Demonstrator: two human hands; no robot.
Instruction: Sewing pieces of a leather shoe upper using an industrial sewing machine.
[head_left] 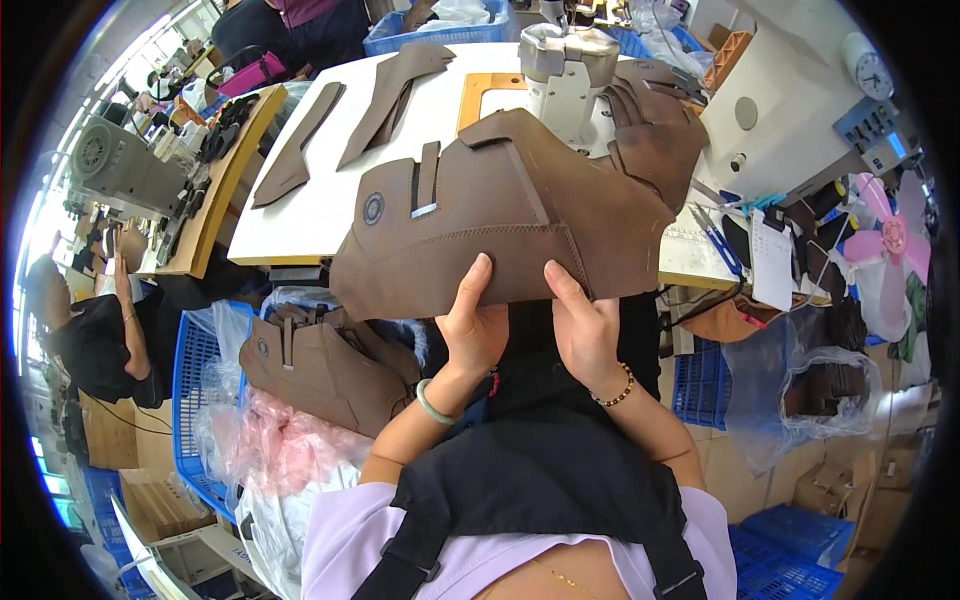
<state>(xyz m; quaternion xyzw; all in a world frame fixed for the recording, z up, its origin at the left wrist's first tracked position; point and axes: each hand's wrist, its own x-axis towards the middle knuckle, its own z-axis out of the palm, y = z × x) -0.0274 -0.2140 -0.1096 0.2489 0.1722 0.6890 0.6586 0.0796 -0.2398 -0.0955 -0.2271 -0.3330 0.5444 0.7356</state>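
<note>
A large brown leather panel point(500, 220), stitched and cut in a curved shape, is held up in front of me over the table's near edge. It bears a round dark emblem and a narrow slot with a strap. My left hand point(475, 325) grips its lower edge with the thumb on top. Beside it, my right hand point(585, 335) pinches the same edge, thumb also on the face. The fingers of both hands are hidden beneath the leather. Behind the panel stands the sewing machine's metal head point(568, 75), partly covered by the leather.
Loose brown strips point(300, 145) lie on the white table point(290, 225). More brown panels point(655, 120) are stacked right of the machine. Scissors point(722, 245) rest at the right edge. At my left, a blue basket point(185, 400) holds similar panels point(320, 365) and plastic bags. A person point(100, 340) sits far left.
</note>
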